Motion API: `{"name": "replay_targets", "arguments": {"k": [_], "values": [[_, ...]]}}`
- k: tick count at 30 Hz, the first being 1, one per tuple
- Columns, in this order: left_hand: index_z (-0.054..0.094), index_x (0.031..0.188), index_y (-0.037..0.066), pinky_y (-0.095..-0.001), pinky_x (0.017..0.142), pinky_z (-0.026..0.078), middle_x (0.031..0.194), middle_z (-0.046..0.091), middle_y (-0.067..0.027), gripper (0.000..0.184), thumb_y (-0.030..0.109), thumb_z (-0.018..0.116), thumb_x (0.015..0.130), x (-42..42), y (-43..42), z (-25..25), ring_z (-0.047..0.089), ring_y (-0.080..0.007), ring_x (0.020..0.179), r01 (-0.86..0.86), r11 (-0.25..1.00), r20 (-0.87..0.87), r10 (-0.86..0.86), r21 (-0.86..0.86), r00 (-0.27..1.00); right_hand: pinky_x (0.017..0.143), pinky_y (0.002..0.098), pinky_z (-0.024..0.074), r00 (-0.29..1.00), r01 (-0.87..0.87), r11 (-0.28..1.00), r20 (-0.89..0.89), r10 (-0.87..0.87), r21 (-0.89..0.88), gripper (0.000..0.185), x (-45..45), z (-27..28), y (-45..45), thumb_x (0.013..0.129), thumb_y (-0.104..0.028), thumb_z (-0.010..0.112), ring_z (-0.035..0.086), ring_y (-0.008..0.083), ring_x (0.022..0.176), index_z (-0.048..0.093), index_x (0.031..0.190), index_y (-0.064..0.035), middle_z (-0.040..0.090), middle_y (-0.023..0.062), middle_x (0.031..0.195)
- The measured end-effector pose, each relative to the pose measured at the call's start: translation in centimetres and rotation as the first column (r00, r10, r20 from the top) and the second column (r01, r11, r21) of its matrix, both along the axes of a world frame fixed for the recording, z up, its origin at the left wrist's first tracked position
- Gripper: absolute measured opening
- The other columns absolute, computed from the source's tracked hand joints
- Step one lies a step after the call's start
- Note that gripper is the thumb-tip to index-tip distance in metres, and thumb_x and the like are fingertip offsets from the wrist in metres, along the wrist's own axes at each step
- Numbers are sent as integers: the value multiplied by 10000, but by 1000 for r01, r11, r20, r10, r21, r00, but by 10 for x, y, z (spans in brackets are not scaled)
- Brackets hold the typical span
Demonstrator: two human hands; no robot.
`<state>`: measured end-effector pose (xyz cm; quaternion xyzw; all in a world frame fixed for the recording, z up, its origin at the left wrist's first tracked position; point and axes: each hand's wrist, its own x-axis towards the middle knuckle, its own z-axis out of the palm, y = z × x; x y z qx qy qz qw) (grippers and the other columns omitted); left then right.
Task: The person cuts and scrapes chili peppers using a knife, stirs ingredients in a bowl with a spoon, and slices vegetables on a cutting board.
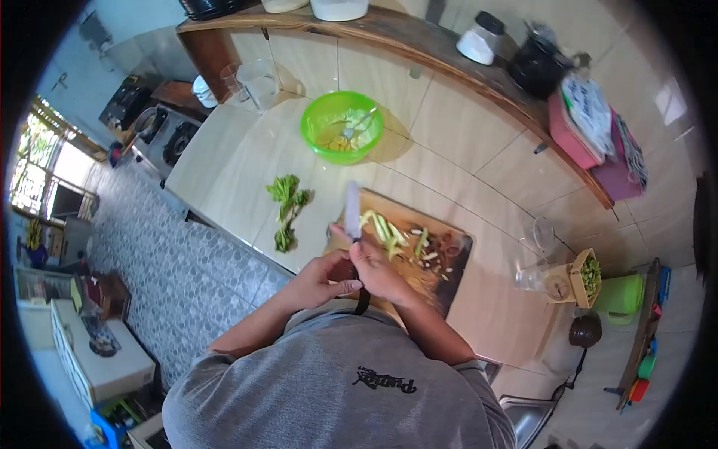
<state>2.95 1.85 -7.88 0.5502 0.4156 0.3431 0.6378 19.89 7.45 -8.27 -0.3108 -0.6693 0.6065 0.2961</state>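
Observation:
A knife (352, 212) points away from me, its pale blade raised over the left edge of the wooden cutting board (419, 209). My right hand (380, 275) is closed round its handle. Close against it, my left hand (323, 283) has its fingers curled in; what they hold, if anything, is hidden. A dark strip (363, 301) shows just below both hands. Pale green cut strips (385, 230) lie on the board, with small whitish pieces (430, 257) to their right. Leafy green stalks (286, 209) rest on the counter, left of the board.
A green bowl (314, 138) with a fork and yellowish food stands behind the board. Clear pitchers (260, 86) are at the back left. A wooden shelf (419, 51) runs above the counter. To the right are a small scale (557, 286) and a green container (622, 294).

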Motion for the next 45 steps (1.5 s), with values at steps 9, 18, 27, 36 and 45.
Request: {"name": "replay_targets", "arguments": {"k": [9,18,27,36,45], "values": [[465,1136,31,-250,642,425,819,528,-16,267,270,415,1029,-172,37,-30,477,-102,677,-102,959,156,147,-266,977,936,365,451,918,-245,879,193,346,-410,492,-186,-2,67,1029,-413,339,605,265,1036,469,1380,-92,600,172,1223],[484,843,71,-237,517,378,635,460,22,386,423,447,998,-265,79,-70,443,-64,555,-412,888,-98,400,-202,911,770,352,485,685,258,881,568,-457,397,378,-137,2,266,939,-401,539,606,204,861,670,1036,-60,660,116,892],[485,865,51,-274,555,458,641,493,-11,374,408,542,959,-297,111,-88,519,-101,585,-471,864,-314,404,-177,859,903,404,331,72,-605,622,812,-579,497,166,-130,-48,358,795,-143,572,474,235,1112,722,862,-119,618,55,1015],[444,813,87,-241,554,343,660,432,36,313,309,635,926,-297,114,-97,398,-69,624,-412,887,-192,376,-207,907,816,412,448,103,-552,699,869,-484,454,238,-142,-47,344,842,-141,530,657,262,868,642,1049,-111,684,92,865],[438,807,97,-231,556,330,668,432,42,301,271,661,909,-313,104,-102,395,-57,628,-403,894,-160,376,-195,913,671,464,526,160,-354,849,919,-359,393,220,-151,-15,333,860,-201,541,665,335,791,602,1029,-75,662,153,804]]}}
